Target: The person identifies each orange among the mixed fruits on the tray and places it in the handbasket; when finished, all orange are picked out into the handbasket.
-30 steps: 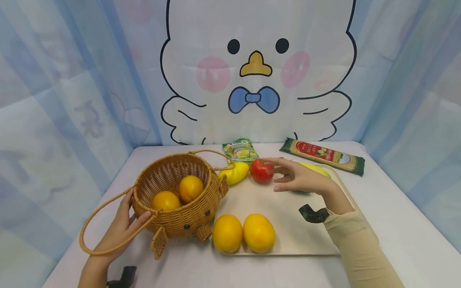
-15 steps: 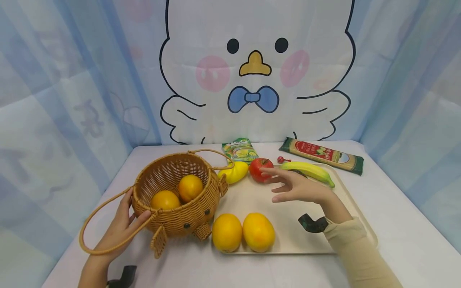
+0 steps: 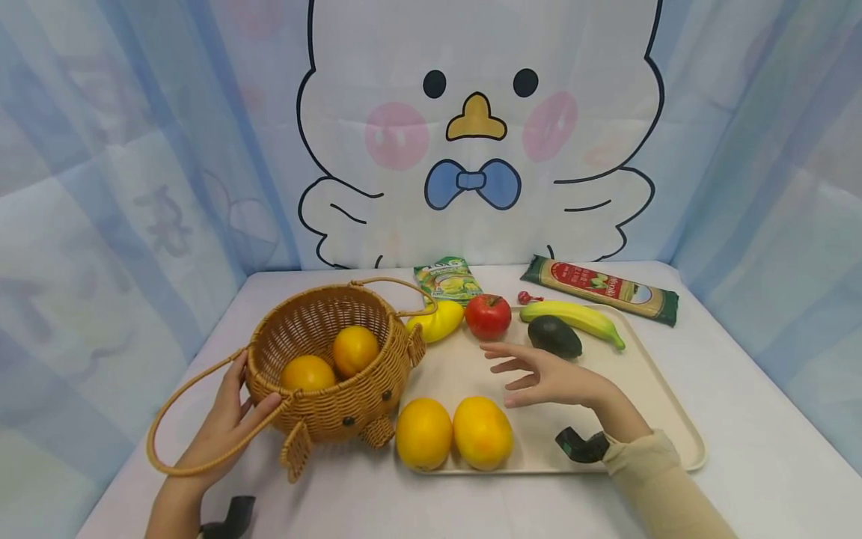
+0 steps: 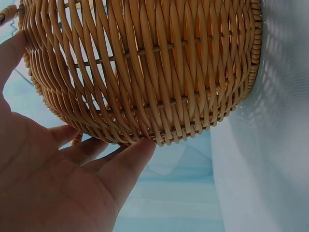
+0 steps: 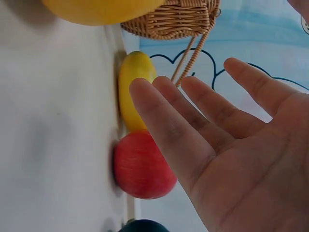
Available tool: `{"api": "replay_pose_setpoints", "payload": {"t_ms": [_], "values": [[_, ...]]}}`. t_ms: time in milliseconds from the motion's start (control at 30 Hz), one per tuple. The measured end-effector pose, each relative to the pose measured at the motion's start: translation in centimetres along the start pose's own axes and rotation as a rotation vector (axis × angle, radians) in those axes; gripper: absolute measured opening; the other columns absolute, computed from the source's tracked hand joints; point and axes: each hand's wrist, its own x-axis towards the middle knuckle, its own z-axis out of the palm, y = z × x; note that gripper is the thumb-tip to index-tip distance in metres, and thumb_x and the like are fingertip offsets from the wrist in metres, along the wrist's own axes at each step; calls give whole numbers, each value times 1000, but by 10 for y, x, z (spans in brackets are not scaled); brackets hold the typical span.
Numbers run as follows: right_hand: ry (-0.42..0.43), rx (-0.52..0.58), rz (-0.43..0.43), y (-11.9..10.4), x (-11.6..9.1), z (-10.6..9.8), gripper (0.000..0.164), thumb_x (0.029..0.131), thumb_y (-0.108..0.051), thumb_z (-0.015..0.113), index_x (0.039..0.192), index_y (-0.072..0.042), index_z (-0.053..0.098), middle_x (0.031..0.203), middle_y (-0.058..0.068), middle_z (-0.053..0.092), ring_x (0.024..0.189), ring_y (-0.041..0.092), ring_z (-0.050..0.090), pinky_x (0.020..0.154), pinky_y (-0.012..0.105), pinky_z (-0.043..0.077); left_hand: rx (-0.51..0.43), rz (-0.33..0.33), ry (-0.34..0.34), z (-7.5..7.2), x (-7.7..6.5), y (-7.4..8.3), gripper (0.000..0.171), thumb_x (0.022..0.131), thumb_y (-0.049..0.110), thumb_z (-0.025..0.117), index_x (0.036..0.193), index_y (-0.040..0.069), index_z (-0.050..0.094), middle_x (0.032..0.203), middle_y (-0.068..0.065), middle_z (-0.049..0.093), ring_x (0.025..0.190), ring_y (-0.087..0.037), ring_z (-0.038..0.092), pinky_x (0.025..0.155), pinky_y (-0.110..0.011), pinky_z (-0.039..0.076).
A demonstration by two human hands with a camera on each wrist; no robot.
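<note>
My left hand rests its spread fingers against the left outer wall of a fish-shaped wicker basket, below the rim. One basket handle loops over that hand. Inside sit two oranges. My right hand holds nothing and hovers over the beige tray, fingers extended to the left. Two yellow-orange fruits lie at the tray's front left, in front of the right hand. Beyond the hand are a red apple, a dark avocado and a banana.
A yellow curved fruit lies at the tray's back left, beside the basket. Behind the tray are a green snack bag, a red lollipop and a long noodle pack. Printed curtains enclose the back and sides.
My right hand has moved from beside the apple toward the front of the tray, uncovering the banana, avocado and lollipop. My left hand and the basket hold still.
</note>
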Motion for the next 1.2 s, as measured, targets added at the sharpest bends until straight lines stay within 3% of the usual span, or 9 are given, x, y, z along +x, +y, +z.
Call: {"api": "replay_pose_setpoints", "payload": {"t_ms": [200,700,1000,1200], "values": [[-27,37,-7,8,-7,9,76,85,-15,69,149,-17,27,151,21,28,132,44,39,100,37,51,2,-2,-1,0,1,-1,90,97,38,49,149,15,-20,157,-20,-17,143,-47,-2,105,-70,25],[-27,56,7,16,-12,19,76,85,-21,69,148,-20,28,151,21,28,133,42,39,102,44,49,-1,4,4,0,0,-2,91,97,38,50,149,14,-20,156,-21,-16,143,-48,-2,104,-71,24],[-32,-11,-26,15,-16,26,77,84,-24,70,148,-21,29,151,20,29,131,42,40,100,49,49,-1,6,0,0,0,-1,90,97,38,49,149,13,-20,156,-21,-17,143,-48,-3,104,-71,25],[-25,-46,-53,10,-18,32,79,82,-24,73,148,-26,29,153,11,27,132,40,40,99,48,50,-2,8,-3,0,0,-1,90,97,37,49,149,13,-20,156,-21,-17,143,-48,-2,104,-71,25]]}}
